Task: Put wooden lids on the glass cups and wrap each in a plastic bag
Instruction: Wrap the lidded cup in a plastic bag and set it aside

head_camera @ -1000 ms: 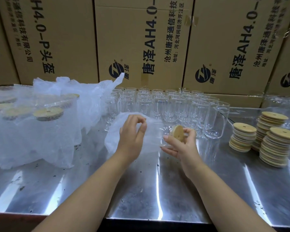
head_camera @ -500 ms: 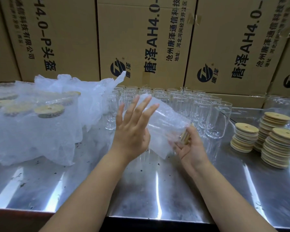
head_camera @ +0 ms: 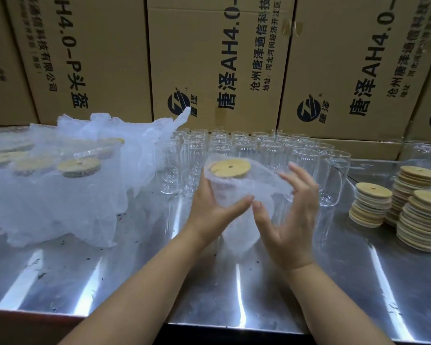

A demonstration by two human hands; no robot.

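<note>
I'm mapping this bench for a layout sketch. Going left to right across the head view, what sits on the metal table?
Bagged cups with lids → bagged cup held in both hands → stacks of wooden lids.

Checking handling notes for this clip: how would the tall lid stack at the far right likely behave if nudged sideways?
The right lid stack already looks uneven, so a nudge would probably shear it. The thin discs likely slide easily on the shiny metal table. Round lids may roll.
</note>
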